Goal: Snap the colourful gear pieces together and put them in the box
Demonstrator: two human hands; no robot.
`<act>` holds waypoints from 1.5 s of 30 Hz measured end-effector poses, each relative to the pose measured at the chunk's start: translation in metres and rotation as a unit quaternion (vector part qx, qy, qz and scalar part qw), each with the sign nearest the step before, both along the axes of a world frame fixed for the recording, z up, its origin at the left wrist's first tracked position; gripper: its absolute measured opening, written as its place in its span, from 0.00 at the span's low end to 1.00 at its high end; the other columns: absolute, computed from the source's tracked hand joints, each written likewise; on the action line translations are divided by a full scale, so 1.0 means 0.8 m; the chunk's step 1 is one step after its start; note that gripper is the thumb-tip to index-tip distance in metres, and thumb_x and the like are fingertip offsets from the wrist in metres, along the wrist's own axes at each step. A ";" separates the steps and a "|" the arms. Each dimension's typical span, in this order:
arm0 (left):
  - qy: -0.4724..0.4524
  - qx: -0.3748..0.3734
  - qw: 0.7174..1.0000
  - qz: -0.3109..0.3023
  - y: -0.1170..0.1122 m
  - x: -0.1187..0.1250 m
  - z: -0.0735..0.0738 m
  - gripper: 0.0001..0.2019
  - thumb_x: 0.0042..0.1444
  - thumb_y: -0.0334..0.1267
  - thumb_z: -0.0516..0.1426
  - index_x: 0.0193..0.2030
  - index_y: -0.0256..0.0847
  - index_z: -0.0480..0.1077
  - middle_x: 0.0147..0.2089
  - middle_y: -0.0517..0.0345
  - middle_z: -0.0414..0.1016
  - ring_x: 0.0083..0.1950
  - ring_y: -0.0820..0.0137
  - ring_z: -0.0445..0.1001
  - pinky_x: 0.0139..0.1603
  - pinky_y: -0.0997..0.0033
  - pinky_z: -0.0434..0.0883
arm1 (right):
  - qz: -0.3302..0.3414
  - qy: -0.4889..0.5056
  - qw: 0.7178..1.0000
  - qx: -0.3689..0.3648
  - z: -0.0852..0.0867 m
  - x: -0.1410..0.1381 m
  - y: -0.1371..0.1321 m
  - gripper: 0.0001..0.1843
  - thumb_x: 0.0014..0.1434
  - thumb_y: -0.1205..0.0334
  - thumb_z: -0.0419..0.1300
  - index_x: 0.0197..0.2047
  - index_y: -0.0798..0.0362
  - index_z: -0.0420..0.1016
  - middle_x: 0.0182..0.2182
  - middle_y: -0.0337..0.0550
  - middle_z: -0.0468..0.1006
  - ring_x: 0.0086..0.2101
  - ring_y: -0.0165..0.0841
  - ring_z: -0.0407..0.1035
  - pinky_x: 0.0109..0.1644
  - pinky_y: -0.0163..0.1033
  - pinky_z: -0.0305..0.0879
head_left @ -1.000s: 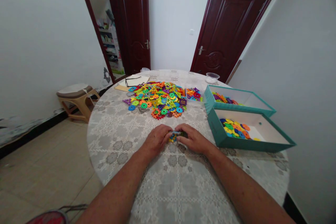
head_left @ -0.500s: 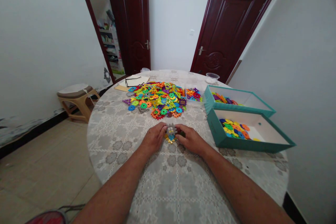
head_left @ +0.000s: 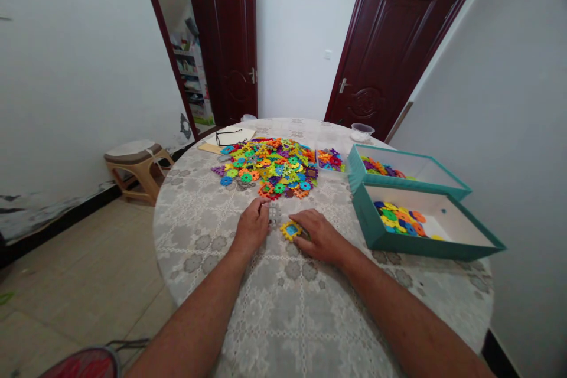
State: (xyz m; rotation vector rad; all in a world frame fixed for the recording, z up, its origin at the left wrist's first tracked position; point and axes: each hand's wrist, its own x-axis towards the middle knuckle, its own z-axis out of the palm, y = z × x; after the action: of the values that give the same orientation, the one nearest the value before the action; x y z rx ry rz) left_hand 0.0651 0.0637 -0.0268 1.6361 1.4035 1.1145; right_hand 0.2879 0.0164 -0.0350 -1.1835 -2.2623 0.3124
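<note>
My left hand [head_left: 252,227] is closed above the table, thumb and fingers pinching a grey square plastic building piece [head_left: 273,213] that is faint against the patterned cloth. To the right of it, my right hand [head_left: 322,236] grips a yellow notched building piece [head_left: 284,229] with blue in its middle, between thumb and fingers. The two pieces are apart. Beyond both hands lies a wide heap of colourful interlocking plastic pieces [head_left: 270,165], in square and round notched shapes.
Two green boxes [head_left: 425,247] with loose pieces inside stand at the right. A small clear tray [head_left: 331,160] of pieces sits beside the heap. Black-framed glasses [head_left: 228,137] rest on paper at the back left. A clear bowl [head_left: 362,132] is near the far edge.
My left hand has moved left with the grey piece, away from the yellow piece. The yellow piece, earlier partly behind the grey one, now shows its blue middle in my right hand.
</note>
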 end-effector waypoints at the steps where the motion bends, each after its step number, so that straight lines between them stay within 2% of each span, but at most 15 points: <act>1: -0.010 -0.012 1.000 -0.004 -0.001 0.001 0.000 0.17 0.68 0.48 0.50 0.52 0.42 0.73 0.35 0.59 0.75 0.28 0.68 0.74 0.27 0.72 0.71 | -0.005 0.015 1.000 0.001 0.000 0.001 0.001 0.30 0.60 0.66 0.63 0.65 0.52 0.71 0.56 0.52 0.78 0.56 0.45 0.69 0.65 0.53 0.64; 5: -0.035 -0.028 0.999 -0.017 -0.004 0.002 0.001 0.17 0.67 0.48 0.51 0.52 0.42 0.73 0.33 0.61 0.71 0.25 0.72 0.73 0.23 0.75 0.71 | -0.044 0.122 0.992 -0.010 0.006 0.006 0.004 0.27 0.59 0.67 0.62 0.62 0.48 0.72 0.54 0.48 0.77 0.54 0.40 0.71 0.62 0.48 0.68; 8: -0.064 -0.046 0.996 -0.035 -0.006 0.005 0.003 0.17 0.67 0.49 0.52 0.55 0.43 0.72 0.35 0.60 0.71 0.25 0.74 0.73 0.22 0.77 0.71 | -0.064 0.176 0.982 0.016 0.013 0.009 0.004 0.25 0.60 0.66 0.63 0.61 0.46 0.72 0.55 0.47 0.76 0.53 0.39 0.72 0.61 0.47 0.69; 11: -0.119 -0.077 0.987 -0.072 -0.008 0.008 0.005 0.18 0.65 0.50 0.55 0.55 0.42 0.72 0.41 0.56 0.73 0.31 0.72 0.75 0.26 0.73 0.77 | -0.047 0.166 0.984 0.047 0.015 0.004 0.001 0.25 0.61 0.66 0.64 0.61 0.44 0.72 0.56 0.48 0.74 0.57 0.41 0.70 0.65 0.49 0.66; 15: -0.184 -0.104 0.968 -0.138 -0.011 0.011 0.006 0.20 0.63 0.53 0.58 0.54 0.41 0.73 0.48 0.52 0.73 0.43 0.66 0.76 0.35 0.66 0.82 | -0.009 0.125 0.991 0.045 0.008 -0.011 -0.002 0.27 0.61 0.69 0.63 0.63 0.45 0.71 0.57 0.50 0.73 0.58 0.43 0.68 0.65 0.51 0.66; 20: -0.128 -0.085 0.973 -0.173 -0.007 0.008 0.000 0.22 0.56 0.48 0.66 0.55 0.41 0.73 0.43 0.56 0.74 0.40 0.68 0.75 0.37 0.70 0.78 | 0.005 0.125 0.991 0.039 0.006 -0.020 -0.004 0.26 0.61 0.71 0.63 0.61 0.45 0.73 0.55 0.50 0.72 0.56 0.42 0.68 0.63 0.51 0.67; 23: -0.113 -0.067 0.971 -0.201 -0.006 0.006 -0.003 0.22 0.57 0.45 0.66 0.56 0.42 0.72 0.42 0.57 0.75 0.39 0.69 0.75 0.38 0.71 0.75 | -0.006 0.153 0.988 0.032 0.012 -0.019 -0.005 0.29 0.60 0.68 0.66 0.64 0.46 0.70 0.56 0.49 0.73 0.55 0.41 0.69 0.61 0.49 0.68; 25: -0.144 -0.084 0.957 -0.237 -0.006 0.007 -0.004 0.22 0.59 0.45 0.64 0.59 0.43 0.69 0.43 0.58 0.76 0.38 0.69 0.76 0.38 0.70 0.75 | -0.041 0.178 0.983 0.001 0.017 -0.017 -0.005 0.27 0.62 0.65 0.65 0.64 0.48 0.71 0.53 0.48 0.76 0.47 0.37 0.72 0.53 0.44 0.70; 28: -0.159 -0.098 0.940 -0.287 -0.008 0.009 -0.004 0.21 0.60 0.45 0.64 0.57 0.43 0.68 0.46 0.56 0.78 0.43 0.66 0.78 0.39 0.70 0.75 | -0.072 0.201 0.972 -0.099 0.021 -0.015 -0.005 0.17 0.67 0.61 0.61 0.58 0.50 0.76 0.41 0.41 0.80 0.36 0.31 0.71 0.41 0.37 0.68; 30: -0.127 -0.094 0.943 -0.294 -0.009 0.010 -0.005 0.20 0.61 0.45 0.63 0.56 0.43 0.68 0.43 0.57 0.78 0.41 0.66 0.78 0.39 0.69 0.75 | -0.062 0.204 0.963 -0.162 0.027 -0.012 -0.008 0.12 0.67 0.60 0.61 0.52 0.51 0.79 0.36 0.38 0.80 0.34 0.30 0.71 0.38 0.34 0.65; 32: -0.075 -0.070 0.953 -0.285 -0.009 0.009 -0.006 0.19 0.62 0.45 0.62 0.57 0.43 0.69 0.41 0.57 0.79 0.40 0.66 0.78 0.40 0.67 0.75 | -0.064 0.195 0.961 -0.187 0.039 -0.004 -0.012 0.09 0.64 0.61 0.63 0.46 0.52 0.80 0.34 0.37 0.80 0.34 0.30 0.71 0.35 0.33 0.63; 36: 0.074 0.057 0.968 -0.233 -0.009 0.004 -0.008 0.16 0.62 0.43 0.61 0.55 0.43 0.72 0.45 0.53 0.79 0.46 0.62 0.78 0.49 0.61 0.74 | -0.124 0.139 0.970 -0.156 0.084 0.035 -0.013 0.08 0.61 0.62 0.64 0.43 0.52 0.81 0.33 0.38 0.80 0.33 0.30 0.70 0.35 0.33 0.62; 40: 0.192 0.166 0.941 -0.225 -0.011 -0.001 -0.006 0.14 0.60 0.38 0.61 0.52 0.42 0.74 0.50 0.48 0.78 0.53 0.58 0.74 0.57 0.57 0.70 | -0.241 0.108 0.958 -0.110 0.135 0.111 0.012 0.12 0.63 0.57 0.61 0.46 0.53 0.80 0.30 0.39 0.79 0.27 0.31 0.70 0.31 0.35 0.62; 42: 0.239 0.183 0.924 -0.234 -0.014 -0.003 -0.005 0.14 0.58 0.35 0.61 0.52 0.42 0.75 0.51 0.49 0.78 0.54 0.57 0.73 0.58 0.57 0.69 | -0.342 0.087 0.935 -0.045 0.156 0.154 0.032 0.14 0.62 0.55 0.62 0.46 0.54 0.80 0.31 0.41 0.80 0.28 0.32 0.71 0.32 0.36 0.64; 45: 0.296 0.190 0.907 -0.234 -0.017 -0.005 -0.007 0.15 0.56 0.35 0.62 0.51 0.43 0.75 0.51 0.50 0.77 0.54 0.57 0.71 0.58 0.57 0.67 | -0.486 0.079 0.870 0.023 0.175 0.205 0.057 0.21 0.62 0.54 0.61 0.54 0.57 0.79 0.39 0.49 0.84 0.33 0.38 0.76 0.39 0.41 0.70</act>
State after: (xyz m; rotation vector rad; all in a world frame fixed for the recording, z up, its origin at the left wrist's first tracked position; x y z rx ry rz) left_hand 0.0612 0.0497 -0.0324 2.5834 1.0573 0.6486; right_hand 0.4522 0.0619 0.1053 -1.9894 -1.2793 -0.0500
